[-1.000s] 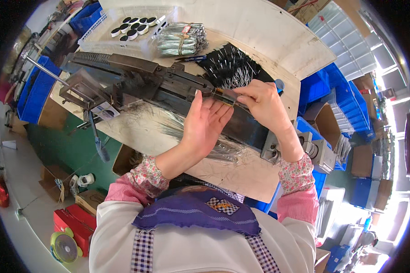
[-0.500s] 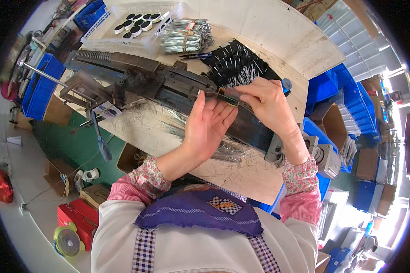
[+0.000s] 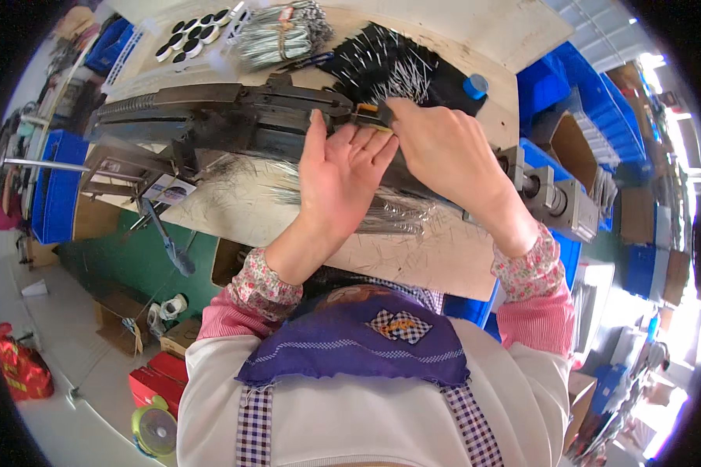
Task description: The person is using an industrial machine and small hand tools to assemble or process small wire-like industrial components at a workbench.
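Note:
A long dark metal machine (image 3: 280, 109) lies across the wooden workbench. By its right end my left hand (image 3: 339, 175) is held palm up, fingers stretched out and thumb raised, with nothing seen on the palm. Its fingertips are close to a small block with yellow edges (image 3: 370, 117) at the machine's end. My right hand (image 3: 448, 156) is on the right side of that block, back of the hand up and fingers curled in. What those fingers pinch is hidden. Just behind the hands, many thin metal pins (image 3: 405, 78) lie loose on a black cloth (image 3: 354, 58).
A bundle of metal rods (image 3: 280, 35) and a clear plastic crate (image 3: 125, 66) of black-topped white rolls stand at the back. A blue round object (image 3: 475, 86) is right of the cloth. Thin wires (image 3: 393, 214) are scattered on the near bench. Blue bins (image 3: 549, 86) stand right.
The whole view has shifted. My right hand has turned so its back shows more and its fingertips are now hidden at the block. My left hand stays palm up beside it.

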`<action>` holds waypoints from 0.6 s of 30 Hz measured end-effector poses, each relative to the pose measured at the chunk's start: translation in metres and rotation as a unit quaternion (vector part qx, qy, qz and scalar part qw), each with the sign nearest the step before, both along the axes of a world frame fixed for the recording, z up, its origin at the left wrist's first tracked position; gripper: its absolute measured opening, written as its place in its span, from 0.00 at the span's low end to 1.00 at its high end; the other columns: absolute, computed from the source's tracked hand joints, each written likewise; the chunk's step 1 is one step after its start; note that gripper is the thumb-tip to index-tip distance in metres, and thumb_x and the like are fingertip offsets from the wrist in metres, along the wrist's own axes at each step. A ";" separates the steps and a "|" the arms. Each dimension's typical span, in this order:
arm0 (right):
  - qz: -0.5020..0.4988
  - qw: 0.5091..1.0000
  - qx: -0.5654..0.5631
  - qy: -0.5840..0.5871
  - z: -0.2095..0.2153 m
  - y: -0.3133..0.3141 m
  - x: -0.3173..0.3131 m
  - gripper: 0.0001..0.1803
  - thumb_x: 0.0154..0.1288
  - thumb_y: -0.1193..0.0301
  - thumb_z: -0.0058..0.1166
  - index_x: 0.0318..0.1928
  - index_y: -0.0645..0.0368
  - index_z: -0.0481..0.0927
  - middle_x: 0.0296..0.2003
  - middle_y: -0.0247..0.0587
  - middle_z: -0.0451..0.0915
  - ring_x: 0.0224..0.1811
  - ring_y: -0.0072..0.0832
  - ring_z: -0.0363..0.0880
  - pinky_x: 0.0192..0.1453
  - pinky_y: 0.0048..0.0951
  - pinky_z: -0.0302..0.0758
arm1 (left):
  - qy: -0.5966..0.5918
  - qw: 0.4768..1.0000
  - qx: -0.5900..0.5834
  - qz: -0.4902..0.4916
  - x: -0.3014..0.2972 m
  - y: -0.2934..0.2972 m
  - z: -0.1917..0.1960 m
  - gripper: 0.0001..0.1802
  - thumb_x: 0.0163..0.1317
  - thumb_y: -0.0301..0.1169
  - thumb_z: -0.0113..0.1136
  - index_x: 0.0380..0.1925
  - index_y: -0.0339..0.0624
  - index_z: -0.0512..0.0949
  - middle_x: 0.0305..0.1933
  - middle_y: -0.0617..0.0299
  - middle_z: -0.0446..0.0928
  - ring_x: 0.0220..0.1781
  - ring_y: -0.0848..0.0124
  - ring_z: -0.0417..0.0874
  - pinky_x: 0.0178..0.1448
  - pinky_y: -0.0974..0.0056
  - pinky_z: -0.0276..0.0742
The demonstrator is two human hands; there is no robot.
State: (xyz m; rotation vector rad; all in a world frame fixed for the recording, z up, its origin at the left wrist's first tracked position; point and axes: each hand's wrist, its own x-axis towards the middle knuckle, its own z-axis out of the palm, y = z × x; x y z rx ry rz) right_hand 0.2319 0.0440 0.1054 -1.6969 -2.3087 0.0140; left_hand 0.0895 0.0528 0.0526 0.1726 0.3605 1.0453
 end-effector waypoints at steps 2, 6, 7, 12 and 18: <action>0.006 1.000 0.008 -0.012 0.000 -0.002 -0.006 0.12 0.59 0.75 0.50 0.43 0.65 0.75 0.20 0.53 0.77 0.25 0.47 0.80 0.26 0.41 0.74 | -0.010 1.000 -0.007 -0.018 -0.003 0.003 -0.001 0.28 0.71 0.55 0.34 0.27 0.41 0.64 0.38 0.58 0.69 0.53 0.62 0.71 0.70 0.54 0.57; 0.047 0.996 0.054 -0.044 -0.006 0.002 -0.009 0.09 0.52 0.75 0.52 0.35 0.66 0.74 0.19 0.51 0.78 0.24 0.46 0.81 0.25 0.41 0.75 | -0.008 0.999 -0.017 -0.028 -0.003 0.003 0.009 0.28 0.71 0.53 0.37 0.33 0.35 0.66 0.42 0.53 0.69 0.57 0.58 0.69 0.71 0.54 0.57; 0.065 0.993 0.073 -0.060 -0.010 0.004 -0.009 0.09 0.52 0.75 0.53 0.34 0.65 0.74 0.20 0.51 0.78 0.25 0.44 0.82 0.25 0.40 0.76 | 0.002 1.000 -0.013 -0.020 -0.002 0.002 0.010 0.28 0.71 0.53 0.38 0.34 0.34 0.65 0.43 0.52 0.68 0.57 0.58 0.68 0.71 0.54 0.57; 0.012 0.995 0.078 -0.061 -0.014 -0.003 0.000 0.09 0.49 0.74 0.56 0.32 0.63 0.78 0.24 0.47 0.80 0.27 0.42 0.84 0.26 0.37 0.79 | 0.034 0.998 0.022 -0.047 0.001 0.008 -0.008 0.22 0.71 0.47 0.44 0.36 0.35 0.68 0.45 0.52 0.71 0.57 0.61 0.69 0.67 0.57 0.62; -0.057 0.986 -0.117 0.107 -0.058 -0.091 0.021 0.17 0.57 0.76 0.48 0.48 0.60 0.66 0.33 0.56 0.78 0.34 0.53 0.79 0.34 0.48 0.76 | 0.041 0.999 -0.012 -0.011 0.020 -0.017 -0.023 0.13 0.69 0.42 0.51 0.41 0.44 0.73 0.43 0.63 0.74 0.52 0.69 0.73 0.58 0.64 0.67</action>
